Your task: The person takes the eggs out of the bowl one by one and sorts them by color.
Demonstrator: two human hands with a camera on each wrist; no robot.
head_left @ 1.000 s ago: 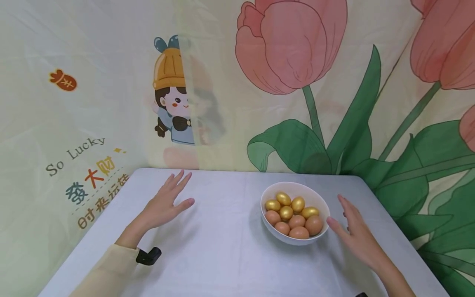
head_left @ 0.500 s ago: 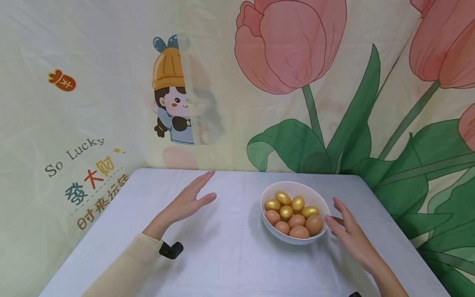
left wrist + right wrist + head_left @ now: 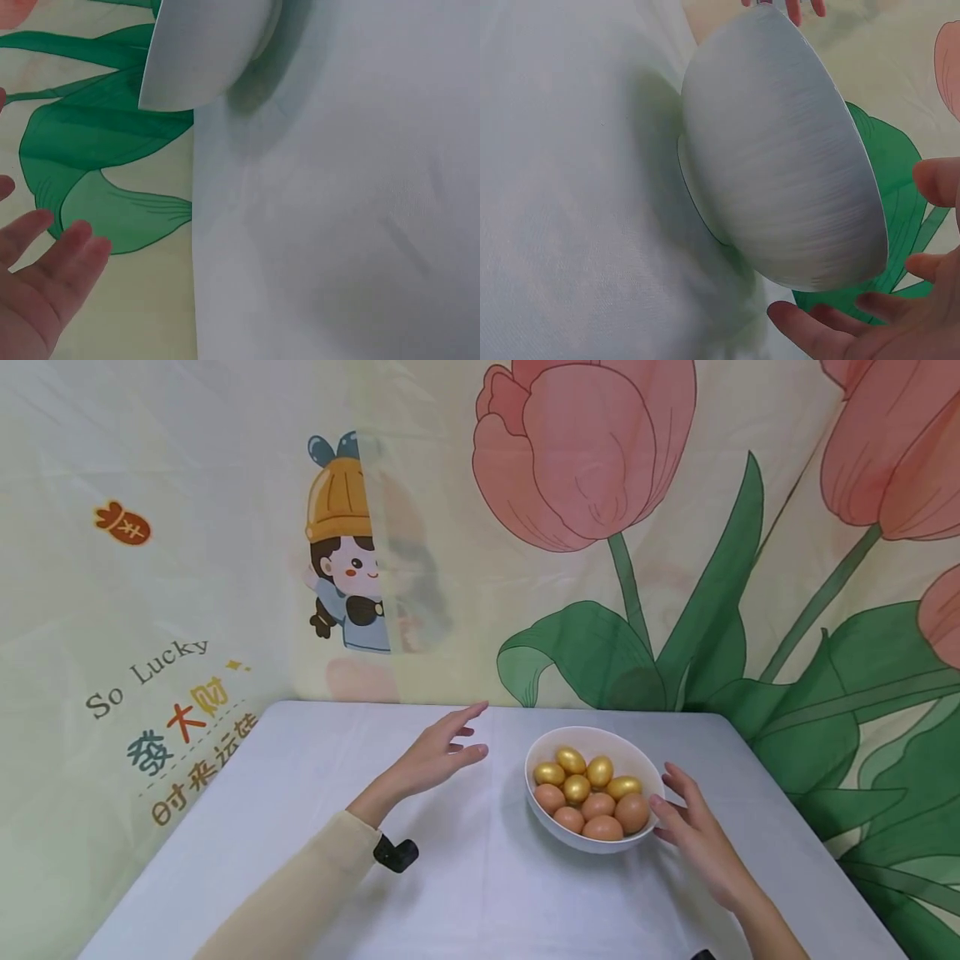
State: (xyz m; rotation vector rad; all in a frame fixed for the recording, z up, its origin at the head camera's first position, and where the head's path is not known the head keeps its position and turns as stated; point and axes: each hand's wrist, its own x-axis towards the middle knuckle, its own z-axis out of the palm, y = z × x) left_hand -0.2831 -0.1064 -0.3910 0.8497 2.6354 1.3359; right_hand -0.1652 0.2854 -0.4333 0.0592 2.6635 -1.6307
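Observation:
A white bowl (image 3: 551, 833) stands on the table, holding several golden eggs (image 3: 577, 789) at the back and several brown eggs (image 3: 602, 828) at the front. My right hand (image 3: 701, 839) is at the bowl's right side, thumb tip right at the rim, fingers relaxed around the outside. In the right wrist view those fingertips (image 3: 791, 315) lie close to the bowl's wall (image 3: 780, 165). My left hand (image 3: 435, 757) hovers over the table left of the bowl, a gap away, fingers loosely extended and holding nothing. The left wrist view shows its fingers (image 3: 71, 259) apart from the bowl (image 3: 206, 52).
A white cloth covers the table (image 3: 300, 777). Behind it hangs a printed backdrop (image 3: 450, 527) with large tulips and a cartoon figure, meeting the table's back edge. A black wrist camera (image 3: 396, 853) sits on the left wrist.
My left hand has moved steadily right across the table toward the bowl. My right hand has shifted slightly left, closer to the rim. The bowl and eggs have stayed in place.

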